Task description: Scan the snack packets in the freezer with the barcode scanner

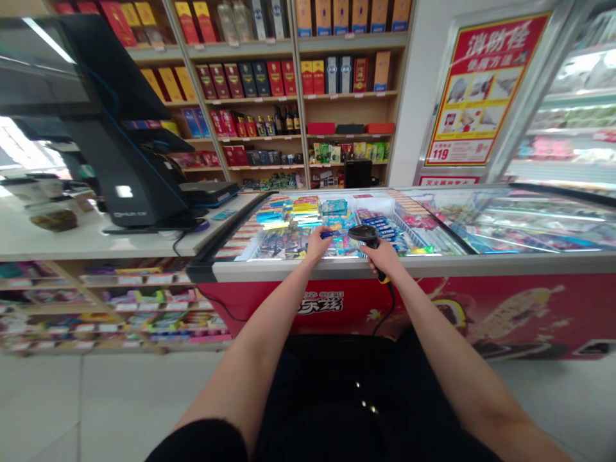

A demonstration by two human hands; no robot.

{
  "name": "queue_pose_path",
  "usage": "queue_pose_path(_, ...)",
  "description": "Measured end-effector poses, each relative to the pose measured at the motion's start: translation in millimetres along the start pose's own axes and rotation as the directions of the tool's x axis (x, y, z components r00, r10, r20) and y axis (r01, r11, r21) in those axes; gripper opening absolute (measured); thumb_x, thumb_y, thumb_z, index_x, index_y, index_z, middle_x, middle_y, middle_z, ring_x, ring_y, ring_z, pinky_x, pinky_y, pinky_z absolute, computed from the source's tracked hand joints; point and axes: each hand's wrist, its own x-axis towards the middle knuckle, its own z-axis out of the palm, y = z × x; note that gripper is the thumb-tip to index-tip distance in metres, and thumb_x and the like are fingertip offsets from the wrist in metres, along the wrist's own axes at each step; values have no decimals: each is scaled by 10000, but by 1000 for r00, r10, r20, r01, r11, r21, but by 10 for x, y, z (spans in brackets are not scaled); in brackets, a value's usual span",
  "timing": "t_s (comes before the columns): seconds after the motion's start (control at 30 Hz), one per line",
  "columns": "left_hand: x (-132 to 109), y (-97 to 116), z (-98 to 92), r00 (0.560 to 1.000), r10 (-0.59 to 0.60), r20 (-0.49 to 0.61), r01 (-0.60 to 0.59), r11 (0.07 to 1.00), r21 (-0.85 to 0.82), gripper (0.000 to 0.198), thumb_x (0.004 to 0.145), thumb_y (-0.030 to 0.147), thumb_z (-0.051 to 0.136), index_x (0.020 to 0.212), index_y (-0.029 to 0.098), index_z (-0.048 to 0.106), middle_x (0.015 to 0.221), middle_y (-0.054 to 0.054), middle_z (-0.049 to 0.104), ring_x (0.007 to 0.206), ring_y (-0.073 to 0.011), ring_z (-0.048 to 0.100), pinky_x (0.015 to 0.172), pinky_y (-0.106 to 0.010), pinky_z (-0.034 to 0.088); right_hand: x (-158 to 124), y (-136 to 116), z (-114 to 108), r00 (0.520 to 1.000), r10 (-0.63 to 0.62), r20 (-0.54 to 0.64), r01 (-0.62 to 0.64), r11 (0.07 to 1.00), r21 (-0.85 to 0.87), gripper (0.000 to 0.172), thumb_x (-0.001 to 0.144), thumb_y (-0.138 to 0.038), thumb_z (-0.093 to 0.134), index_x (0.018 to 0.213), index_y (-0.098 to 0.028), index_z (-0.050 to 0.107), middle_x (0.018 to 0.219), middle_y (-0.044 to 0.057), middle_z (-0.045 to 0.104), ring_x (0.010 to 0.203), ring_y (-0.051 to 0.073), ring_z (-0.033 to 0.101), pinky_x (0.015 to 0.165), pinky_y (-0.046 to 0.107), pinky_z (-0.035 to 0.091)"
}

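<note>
My right hand (384,257) grips a black barcode scanner (364,235) by its handle; its black cable (389,307) hangs down the front of the red chest freezer (505,308). The scanner head points left over the open freezer. My left hand (318,243) reaches into the freezer and is closed on a small blue packet (327,235) above colourful packaged ice creams (293,221). Both hands are close together over the freezer's front rim (269,270).
A black checkout terminal (129,160) stands on a white counter (86,240) to the left, with shelves of small goods (120,308) below. Wooden shelves of boxed goods and bottles (269,96) line the back wall. A red poster (481,90) and a glass-fronted cooler (577,109) stand to the right.
</note>
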Motion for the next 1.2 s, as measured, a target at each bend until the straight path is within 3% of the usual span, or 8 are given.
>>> queue_pose_path(0.27, -16, 20, 2, 1000, -23, 13, 23, 1000, -1, 35, 727, 202, 647, 753, 186, 663, 793, -15, 702, 788, -172, 639, 844, -312, 490, 12, 7, 2, 1000, 5, 5, -5, 1000, -3, 200, 877, -296, 667, 800, -181, 524, 455, -56, 513, 316, 102, 471, 350, 199, 380)
queue_pose_path(1.2, 22, -12, -5, 994, -48, -102, 52, 998, 32, 99, 708, 131, 624, 750, 204, 573, 830, -10, 671, 830, -165, 624, 863, -288, 470, -10, 29, -13, 1000, -6, 23, 7, 999, -39, 224, 881, -297, 637, 740, -193, 496, 448, -41, 521, 323, 116, 487, 344, 210, 399)
